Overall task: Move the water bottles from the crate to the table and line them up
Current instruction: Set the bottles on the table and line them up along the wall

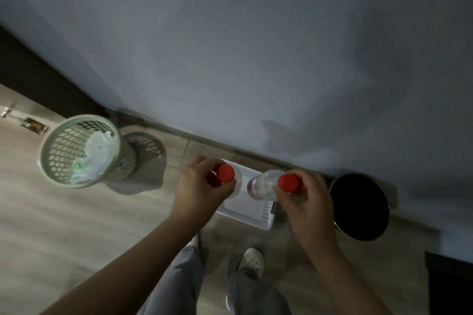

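Note:
A white perforated crate [252,208] sits on the wooden floor against the wall. My left hand [201,185] grips a clear water bottle with a red cap [225,173] near its top, above the crate's left side. My right hand [305,199] grips a second clear bottle [265,184] just below its red cap, above the crate's right side. This second bottle is tilted with its base toward the left. Both bottles hang over the crate. No table is in view.
A pale green mesh waste basket [82,151] with a white plastic bag inside stands on the floor to the left. A round black bin [359,206] stands right of the crate by the wall. My feet and grey trousers are just below the crate.

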{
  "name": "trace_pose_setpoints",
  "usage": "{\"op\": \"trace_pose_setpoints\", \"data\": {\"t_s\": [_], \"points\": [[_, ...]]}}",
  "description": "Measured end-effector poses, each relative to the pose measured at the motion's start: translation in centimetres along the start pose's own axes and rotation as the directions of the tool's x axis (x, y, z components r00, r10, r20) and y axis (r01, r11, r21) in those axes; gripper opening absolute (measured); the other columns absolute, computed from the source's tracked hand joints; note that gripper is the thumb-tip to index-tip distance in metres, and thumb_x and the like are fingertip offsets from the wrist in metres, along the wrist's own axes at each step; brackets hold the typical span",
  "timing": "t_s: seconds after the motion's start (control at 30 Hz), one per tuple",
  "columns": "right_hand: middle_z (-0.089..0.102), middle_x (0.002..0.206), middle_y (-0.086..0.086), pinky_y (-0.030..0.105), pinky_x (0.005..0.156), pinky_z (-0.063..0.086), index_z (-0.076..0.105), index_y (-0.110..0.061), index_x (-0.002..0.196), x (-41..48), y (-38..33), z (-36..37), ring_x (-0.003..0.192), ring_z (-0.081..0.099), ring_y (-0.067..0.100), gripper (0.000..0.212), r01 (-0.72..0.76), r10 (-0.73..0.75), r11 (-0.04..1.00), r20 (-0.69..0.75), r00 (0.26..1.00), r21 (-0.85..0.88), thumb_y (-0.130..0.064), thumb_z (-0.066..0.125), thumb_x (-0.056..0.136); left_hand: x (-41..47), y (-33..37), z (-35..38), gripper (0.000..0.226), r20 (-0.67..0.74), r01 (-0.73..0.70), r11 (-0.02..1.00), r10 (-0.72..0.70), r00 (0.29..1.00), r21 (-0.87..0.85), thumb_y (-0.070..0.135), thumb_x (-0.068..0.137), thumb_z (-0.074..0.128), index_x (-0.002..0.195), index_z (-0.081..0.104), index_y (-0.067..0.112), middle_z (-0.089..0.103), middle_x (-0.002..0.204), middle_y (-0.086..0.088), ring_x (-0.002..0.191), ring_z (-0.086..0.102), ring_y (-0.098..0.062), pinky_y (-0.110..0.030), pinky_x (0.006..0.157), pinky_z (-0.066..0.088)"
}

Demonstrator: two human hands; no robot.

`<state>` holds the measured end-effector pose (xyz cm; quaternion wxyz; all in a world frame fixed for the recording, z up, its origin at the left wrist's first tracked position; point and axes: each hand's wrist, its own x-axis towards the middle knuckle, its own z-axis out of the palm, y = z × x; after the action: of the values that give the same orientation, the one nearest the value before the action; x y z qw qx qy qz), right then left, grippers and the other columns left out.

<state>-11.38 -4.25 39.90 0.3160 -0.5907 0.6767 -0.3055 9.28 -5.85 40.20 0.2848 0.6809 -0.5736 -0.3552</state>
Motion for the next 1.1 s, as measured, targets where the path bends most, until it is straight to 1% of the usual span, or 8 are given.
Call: {"op": "trace_pose_setpoints", "data": {"t_s": [0.1,0.2,0.43,0.53,0.6,0.7,0.83,1.1], "points": [[0.051,0.1,-0.007,0.002,0.08,0.041,0.056,-0.021,0.103,-0.6,-5.9,-4.7,0.094,0.052,-0.01,0.031,0.121,-0.112,0.99,-0.114,0.987,0.073,-0.025,0.075,0.079,-1.4,6.0,-4.1,0.022,-0.062,-0.147,0.989,0.146,0.987,-0.006,0.023,0.072,0.078,0.091,0.067,0.02,0.053,0.084,0.008,0.073,0.053,-0.005,-0.007,0.063,0.04],[0.053,0.106,-0.004,0.012,0.085,0.046,0.054,-0.02,0.106,-1.0,-11.4,-8.9,0.098,0.056,0.002,0.03,0.216,-0.192,0.968,-0.17,0.966,0.13,-0.041,0.061,0.084,-2.5,11.8,-8.2,0.029,-0.165,-0.276,0.961,0.273,0.948,0.002,0.04,0.077,0.067,0.097,0.065,0.019,0.052,0.088,0.006,0.082,0.051,-0.002,-0.007,0.07,0.038],[0.067,0.108,-0.007,0.031,0.09,0.051,0.052,-0.023,0.111,-1.3,-23.8,-17.3,0.102,0.063,0.01,0.029,0.413,-0.311,0.845,-0.315,0.897,0.341,-0.043,0.049,0.091,-4.6,24.2,-15.7,0.042,-0.333,-0.446,0.891,0.398,0.855,-0.079,0.052,0.087,0.043,0.105,0.053,0.017,0.054,0.099,0.001,0.091,0.053,-0.005,-0.007,0.076,0.04],[0.067,0.099,-0.008,0.025,0.085,0.052,0.053,-0.024,0.106,-2.0,-28.6,-20.7,0.095,0.064,0.008,0.04,0.488,-0.337,0.781,-0.393,0.855,0.391,-0.058,0.047,0.087,-6.0,29.0,-18.3,0.034,-0.368,-0.475,0.86,0.387,0.846,-0.188,0.058,0.086,0.036,0.103,0.049,0.031,0.062,0.095,0.002,0.088,0.06,-0.007,-0.012,0.072,0.049],[0.067,0.091,-0.009,0.016,0.08,0.05,0.054,-0.019,0.103,-2.5,-31.4,-22.8,0.088,0.064,0.005,0.039,0.553,-0.369,0.737,-0.455,0.81,0.387,-0.054,0.05,0.087,-6.9,31.9,-19.9,0.026,-0.407,-0.532,0.831,0.435,0.803,-0.162,0.062,0.087,0.035,0.097,0.046,0.04,0.063,0.091,0.01,0.087,0.061,-0.004,-0.012,0.074,0.05],[0.067,0.084,-0.015,0.01,0.074,0.047,0.055,-0.022,0.096,-3.1,-34.2,-25.4,0.082,0.064,0.001,0.019,0.618,-0.429,0.685,-0.472,0.77,0.386,-0.039,0.049,0.089,-8.1,35.1,-21.7,0.028,-0.458,-0.594,0.794,0.483,0.746,-0.131,0.053,0.089,0.037,0.096,0.05,0.03,0.064,0.082,0.016,0.082,0.063,-0.002,-0.014,0.071,0.052],[0.068,0.084,-0.012,0.004,0.074,0.044,0.058,-0.014,0.095,-3.9,-36.1,-27.4,0.081,0.064,-0.002,0.025,0.649,-0.471,0.646,-0.459,0.753,0.402,-0.037,0.049,0.089,-10.0,37.6,-22.7,0.023,-0.514,-0.587,0.8,0.455,0.727,-0.122,0.052,0.089,0.036,0.091,0.05,0.034,0.066,0.077,0.015,0.078,0.065,-0.004,-0.019,0.069,0.053],[0.068,0.084,-0.012,0.005,0.073,0.045,0.059,-0.008,0.096,-5.4,-37.7,-26.3,0.081,0.065,-0.002,0.032,0.643,-0.524,0.636,-0.374,0.766,0.426,-0.037,0.047,0.09,-13.3,37.0,-24.3,0.036,-0.563,-0.531,0.835,0.372,0.738,-0.144,0.052,0.088,0.036,0.092,0.057,0.022,0.068,0.076,0.011,0.077,0.065,-0.006,-0.014,0.069,0.05]]}}
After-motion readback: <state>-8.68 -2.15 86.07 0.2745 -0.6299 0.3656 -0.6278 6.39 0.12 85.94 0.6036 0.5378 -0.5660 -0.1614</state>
